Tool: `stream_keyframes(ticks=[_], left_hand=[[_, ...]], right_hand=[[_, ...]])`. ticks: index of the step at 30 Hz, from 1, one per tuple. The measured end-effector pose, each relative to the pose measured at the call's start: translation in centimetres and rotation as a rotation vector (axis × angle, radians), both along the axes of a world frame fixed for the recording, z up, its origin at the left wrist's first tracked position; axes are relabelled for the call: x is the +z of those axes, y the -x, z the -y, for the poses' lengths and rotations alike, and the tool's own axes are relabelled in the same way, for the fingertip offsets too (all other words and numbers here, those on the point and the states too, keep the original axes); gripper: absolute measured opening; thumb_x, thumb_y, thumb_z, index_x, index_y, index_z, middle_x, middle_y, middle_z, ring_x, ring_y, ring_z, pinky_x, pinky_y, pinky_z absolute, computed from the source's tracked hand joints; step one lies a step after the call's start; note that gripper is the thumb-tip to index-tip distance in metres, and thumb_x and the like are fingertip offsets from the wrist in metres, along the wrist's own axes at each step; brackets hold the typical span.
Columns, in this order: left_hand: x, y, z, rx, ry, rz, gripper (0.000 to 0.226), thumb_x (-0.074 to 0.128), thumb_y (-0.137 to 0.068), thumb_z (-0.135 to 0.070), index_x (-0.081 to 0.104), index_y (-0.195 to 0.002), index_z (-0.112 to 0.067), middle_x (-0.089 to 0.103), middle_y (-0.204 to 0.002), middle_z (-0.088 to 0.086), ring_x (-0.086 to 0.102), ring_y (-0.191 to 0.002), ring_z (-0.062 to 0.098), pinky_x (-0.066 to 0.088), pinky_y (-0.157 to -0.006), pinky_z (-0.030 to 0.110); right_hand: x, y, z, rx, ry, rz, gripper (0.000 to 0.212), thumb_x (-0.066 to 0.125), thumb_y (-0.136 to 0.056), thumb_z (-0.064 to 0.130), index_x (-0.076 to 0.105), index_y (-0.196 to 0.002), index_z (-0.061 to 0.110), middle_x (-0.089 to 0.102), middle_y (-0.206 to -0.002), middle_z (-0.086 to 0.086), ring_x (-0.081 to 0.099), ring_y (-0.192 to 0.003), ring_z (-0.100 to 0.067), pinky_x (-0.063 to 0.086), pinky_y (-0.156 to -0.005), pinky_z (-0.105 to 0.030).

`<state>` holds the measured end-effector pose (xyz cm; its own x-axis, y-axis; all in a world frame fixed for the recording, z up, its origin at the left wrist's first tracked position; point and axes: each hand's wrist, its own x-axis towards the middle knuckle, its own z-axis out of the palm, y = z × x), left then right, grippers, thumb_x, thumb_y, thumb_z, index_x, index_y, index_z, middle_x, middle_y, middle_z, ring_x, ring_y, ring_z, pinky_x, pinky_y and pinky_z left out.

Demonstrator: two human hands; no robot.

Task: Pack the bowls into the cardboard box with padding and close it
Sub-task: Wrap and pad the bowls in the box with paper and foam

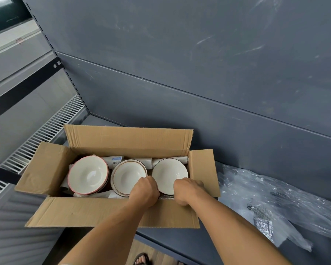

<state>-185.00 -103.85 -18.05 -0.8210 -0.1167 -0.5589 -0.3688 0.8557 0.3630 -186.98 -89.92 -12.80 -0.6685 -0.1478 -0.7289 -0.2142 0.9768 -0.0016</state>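
An open cardboard box (122,142) sits on a grey shelf with all its flaps folded outward. Inside stand three stacks of white bowls: a pink-rimmed stack (88,175) at the left, a brown-rimmed stack (127,175) in the middle and a dark-rimmed stack (167,174) at the right. White paper padding (118,160) lies along the far wall of the box. My left hand (144,190) and my right hand (186,189) are curled over the near rim of the right stack, one on each side, fingers tucked down beside it. A silvery sheet shows between them at the near wall.
Crumpled clear bubble wrap (275,203) lies on the shelf (227,243) to the right of the box. A grey back panel (199,73) rises behind. A white floor grille (46,134) runs at the left. A sandalled foot (141,259) shows below the shelf edge.
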Motion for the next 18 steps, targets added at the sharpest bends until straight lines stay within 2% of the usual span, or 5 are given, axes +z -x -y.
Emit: stream_keyframes(ticks=[6,9,11,14,18], left_hand=[[0.9,0.1,-1.0,-0.109,0.084,0.173,0.031,0.047,-0.089,-0.029,0.059,-0.113,-0.013,0.064,-0.107,0.005,0.06,-0.093,0.023,0.052,-0.087,0.035],[0.8,0.2,-1.4,-0.197,0.106,0.281,0.041,0.038,-0.088,-0.037,0.061,-0.116,-0.017,0.065,-0.117,0.003,0.059,-0.099,0.022,0.047,-0.09,0.036],[0.7,0.0,-1.6,-0.236,0.122,0.301,0.043,0.034,-0.091,-0.038,0.061,-0.117,-0.019,0.064,-0.12,0.002,0.058,-0.099,0.021,0.044,-0.088,0.036],[0.5,-0.2,-1.5,-0.249,0.125,0.281,0.043,0.032,-0.094,-0.041,0.062,-0.118,-0.021,0.064,-0.12,0.001,0.058,-0.102,0.02,0.043,-0.089,0.037],[0.9,-0.4,-1.4,-0.269,0.109,0.249,0.043,0.033,-0.095,-0.042,0.06,-0.123,-0.023,0.062,-0.126,0.0,0.058,-0.113,0.024,0.044,-0.095,0.04]], right_hand=[[0.0,0.3,0.1,0.044,-0.007,0.217,0.027,0.042,-0.096,0.006,0.057,-0.118,0.004,0.056,-0.11,-0.013,0.051,-0.096,-0.028,0.043,-0.091,-0.039],[-0.2,0.5,-0.1,0.047,0.046,0.218,0.015,0.042,-0.096,0.004,0.056,-0.098,0.006,0.049,-0.083,-0.008,0.05,-0.084,-0.025,0.041,-0.077,-0.033],[-0.3,0.2,-0.3,0.012,0.057,0.171,0.014,0.043,-0.094,0.003,0.054,-0.086,0.006,0.046,-0.076,-0.006,0.048,-0.075,-0.022,0.04,-0.073,-0.033],[-0.2,-0.3,-0.8,-0.052,0.099,0.092,0.021,0.045,-0.092,0.008,0.063,-0.103,0.008,0.057,-0.092,-0.008,0.054,-0.081,-0.025,0.045,-0.07,-0.033],[-0.6,-0.5,-1.0,-0.073,0.109,0.142,0.037,0.036,-0.101,0.029,0.057,-0.126,0.011,0.059,-0.123,-0.011,0.057,-0.106,-0.027,0.047,-0.093,-0.037]])
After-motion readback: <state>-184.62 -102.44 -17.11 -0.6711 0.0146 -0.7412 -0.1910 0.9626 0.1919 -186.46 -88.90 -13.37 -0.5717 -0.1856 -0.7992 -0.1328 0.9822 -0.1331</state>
